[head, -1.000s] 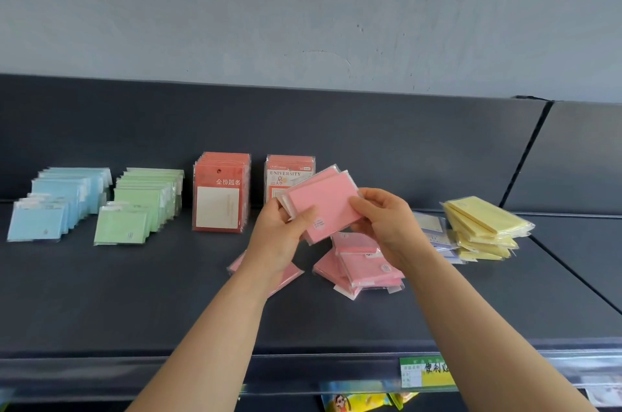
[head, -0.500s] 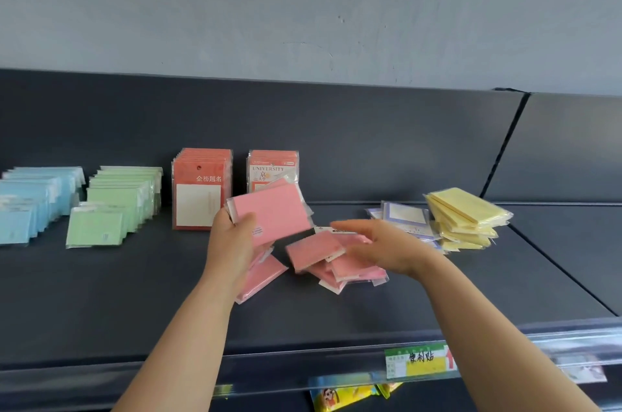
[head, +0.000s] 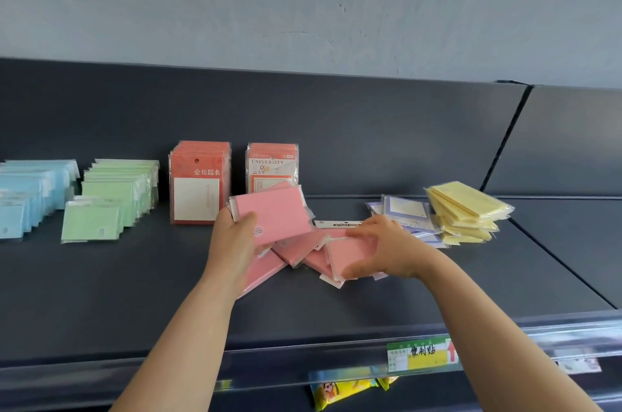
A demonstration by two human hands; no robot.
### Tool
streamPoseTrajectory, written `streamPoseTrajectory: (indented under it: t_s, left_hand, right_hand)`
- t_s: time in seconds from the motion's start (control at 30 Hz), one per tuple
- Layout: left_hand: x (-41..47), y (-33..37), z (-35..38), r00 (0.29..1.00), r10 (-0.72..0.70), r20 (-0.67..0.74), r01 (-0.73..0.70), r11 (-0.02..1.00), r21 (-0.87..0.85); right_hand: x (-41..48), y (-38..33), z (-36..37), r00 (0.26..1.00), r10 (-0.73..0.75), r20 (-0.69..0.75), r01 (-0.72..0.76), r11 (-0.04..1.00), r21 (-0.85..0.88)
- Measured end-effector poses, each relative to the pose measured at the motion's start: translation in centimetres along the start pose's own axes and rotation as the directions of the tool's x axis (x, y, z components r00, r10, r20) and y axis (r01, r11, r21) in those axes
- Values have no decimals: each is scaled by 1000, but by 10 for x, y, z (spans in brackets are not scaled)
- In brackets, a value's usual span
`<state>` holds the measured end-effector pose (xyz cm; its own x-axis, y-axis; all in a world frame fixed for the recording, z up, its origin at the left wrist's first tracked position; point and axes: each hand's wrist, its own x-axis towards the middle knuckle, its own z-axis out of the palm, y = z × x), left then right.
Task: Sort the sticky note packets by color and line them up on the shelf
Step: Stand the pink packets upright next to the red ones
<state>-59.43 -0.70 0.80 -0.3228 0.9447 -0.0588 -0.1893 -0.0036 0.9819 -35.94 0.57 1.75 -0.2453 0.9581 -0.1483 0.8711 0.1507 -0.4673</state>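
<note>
We see a matte, dark grey shelf (head: 101,293) carrying flat, rectangular sticky note packets in glossy clear wrap. The left hand (head: 232,243) curls round a small stack of pink packets (head: 272,216), thumb on top, and holds it tilted above the shelf. The right hand (head: 387,250) pinches a single pink packet (head: 346,253) on the loose pink pile (head: 299,248) lying mid-shelf. Blue packets (head: 30,196) and green packets (head: 111,202) sit in overlapping rows at the left. Yellow packets (head: 468,209) lie heaped at the right, beside lilac-bordered packets (head: 404,209). The upright red packs (head: 198,182) read "金榜题名", and the neighbouring pack (head: 271,165) reads "UNIVERSITY". A white header strip (head: 340,224) reads "STICKY NOTE". The price tag (head: 420,352) on the shelf's clear rail reads "便利贴".
</note>
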Motion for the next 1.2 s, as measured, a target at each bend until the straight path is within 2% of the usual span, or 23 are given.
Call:
streamPoseTrajectory:
  t_s: [0.07,0.1,0.17,0.23,0.37,0.63,0.73,0.87,1.0,1.2]
  left_hand:
    - [1,1,0,1000,4,-13,-4,1000,-4]
    - [1,2,0,1000,4,-15,-4,1000,-2]
    - [1,2,1,1000,3,-13,-3,1000,15]
    - [2,0,1,1000,-2,-9,3,999,39]
    - [1,-2,2,1000,0,-4,1,998,59]
    - [1,-6,6,1000,-13,16,12,998,70]
    - [1,-8,5,1000,-3,14,2,997,82]
    - [1,-11,6,1000,10,7,-10,997,82]
    - [-1,-14,8,1000,9,10,-10,997,80]
    - [-3,-18,14,1000,2,25,-4,997,73]
  right_hand:
    - [-1,3,-2,998,7,70,-10,999,38]
    - [0,4,-3,998,9,57,-14,995,95]
    - [2,8,-5,996,33,-80,-18,984,177]
    - [3,14,-6,986,55,-156,-35,991,129]
    - [2,19,-8,997,71,-15,-70,995,64]
    - [-2,24,-13,985,141,100,-140,990,-19]
    - [-10,25,-17,981,148,122,-148,989,-4]
    - [-14,27,-17,983,172,66,-170,985,-35]
    - [-19,26,-13,974,208,87,-215,974,72]
    - [-20,24,0,963,269,-10,-253,917,310]
